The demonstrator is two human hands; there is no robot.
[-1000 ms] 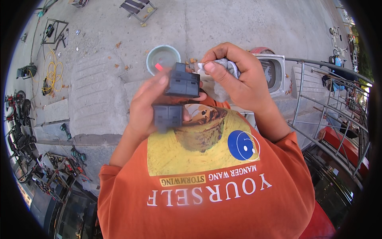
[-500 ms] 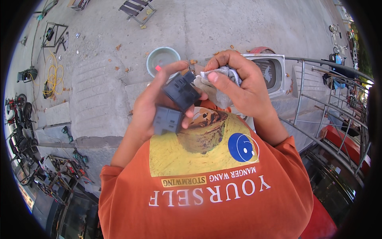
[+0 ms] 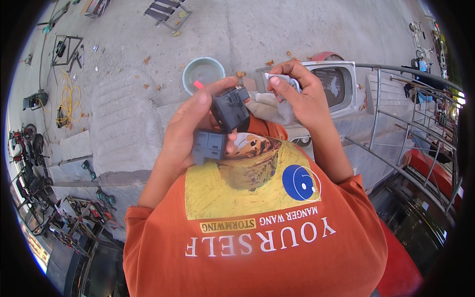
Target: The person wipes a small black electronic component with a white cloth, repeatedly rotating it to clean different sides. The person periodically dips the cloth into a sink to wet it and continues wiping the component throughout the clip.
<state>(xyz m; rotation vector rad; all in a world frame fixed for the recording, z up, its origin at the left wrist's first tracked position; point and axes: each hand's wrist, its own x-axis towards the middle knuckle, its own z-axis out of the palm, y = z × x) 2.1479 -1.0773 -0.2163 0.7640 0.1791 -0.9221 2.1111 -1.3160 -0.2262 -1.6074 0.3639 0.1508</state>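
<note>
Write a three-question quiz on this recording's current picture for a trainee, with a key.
1. Open question: What does the right grip pinch?
2. True or false: The left grip is empty.
3. Multiple choice: In the picture, where is the round basin relative to the rectangular metal basin?
a) to its left
b) inside it
c) to its right

Key:
1. A pale cloth.
2. False; it holds dark boxy parts.
3. a

The paired dark blocks look like matt plastic, and the rag is crumpled cloth. The ground is rough, matt concrete.
</note>
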